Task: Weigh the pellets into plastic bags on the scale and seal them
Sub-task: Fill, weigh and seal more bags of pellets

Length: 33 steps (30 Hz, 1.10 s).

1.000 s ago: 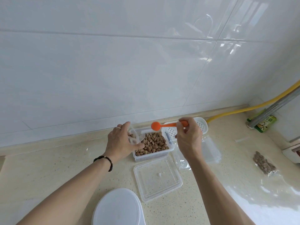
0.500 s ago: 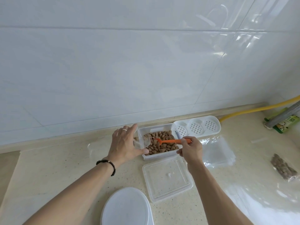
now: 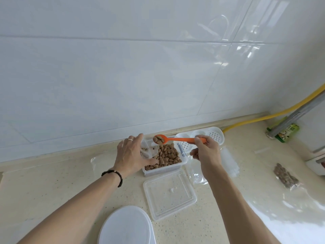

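The pellets (image 3: 168, 154) fill a clear tub (image 3: 162, 170) on the counter (image 3: 52, 182) near the wall, and a small heap of them now rides in the bowl of the orange spoon (image 3: 159, 139), which half a second ago was dipped down among them and has since come up loaded, level above the tub's far edge. The right hand (image 3: 206, 152) pinches the spoon's handle end, its grip closed on it. The left hand (image 3: 131, 155) grips a small plastic bag (image 3: 146, 150) at the tub's left side, as it did before, mouth held toward the spoon; a few pellets already show inside. So this is likely another scoop about to tip into the bag. The tub's lid (image 3: 169, 194) lies just in front, a white oval scale (image 3: 125, 226) nearer still, and a filled bag (image 3: 285, 176) well off to the right.
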Each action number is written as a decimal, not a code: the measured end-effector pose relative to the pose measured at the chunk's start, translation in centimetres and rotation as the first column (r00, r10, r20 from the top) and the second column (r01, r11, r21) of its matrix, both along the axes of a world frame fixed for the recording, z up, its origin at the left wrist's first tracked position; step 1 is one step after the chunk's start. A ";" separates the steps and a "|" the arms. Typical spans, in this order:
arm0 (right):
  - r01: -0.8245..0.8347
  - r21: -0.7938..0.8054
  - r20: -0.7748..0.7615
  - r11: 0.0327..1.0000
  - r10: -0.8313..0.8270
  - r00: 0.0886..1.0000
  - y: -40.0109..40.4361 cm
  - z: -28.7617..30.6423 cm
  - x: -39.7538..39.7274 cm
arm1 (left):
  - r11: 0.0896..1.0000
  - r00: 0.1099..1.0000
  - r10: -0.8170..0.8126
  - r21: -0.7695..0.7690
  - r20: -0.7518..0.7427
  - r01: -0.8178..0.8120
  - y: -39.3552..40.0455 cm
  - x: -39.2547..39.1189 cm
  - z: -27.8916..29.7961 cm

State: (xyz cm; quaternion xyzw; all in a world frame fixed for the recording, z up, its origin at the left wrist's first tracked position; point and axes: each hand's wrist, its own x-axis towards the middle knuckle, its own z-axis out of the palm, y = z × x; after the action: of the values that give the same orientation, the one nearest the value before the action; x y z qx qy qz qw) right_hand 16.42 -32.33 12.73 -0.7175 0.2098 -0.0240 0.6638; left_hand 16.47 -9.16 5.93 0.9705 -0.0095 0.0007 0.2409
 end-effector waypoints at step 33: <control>-0.119 -0.319 -0.079 0.940 0.098 0.992 3.7 -7.2 0.4 | 0.997 0.997 0.055 -0.062 0.061 -0.052 3.0 -1.6 -0.7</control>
State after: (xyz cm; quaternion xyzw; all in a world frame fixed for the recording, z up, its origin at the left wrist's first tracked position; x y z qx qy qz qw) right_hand 16.82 -28.59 5.48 -0.8274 0.1836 0.0008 0.5308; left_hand 14.89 -6.15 5.19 0.9622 0.0091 0.0377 0.2695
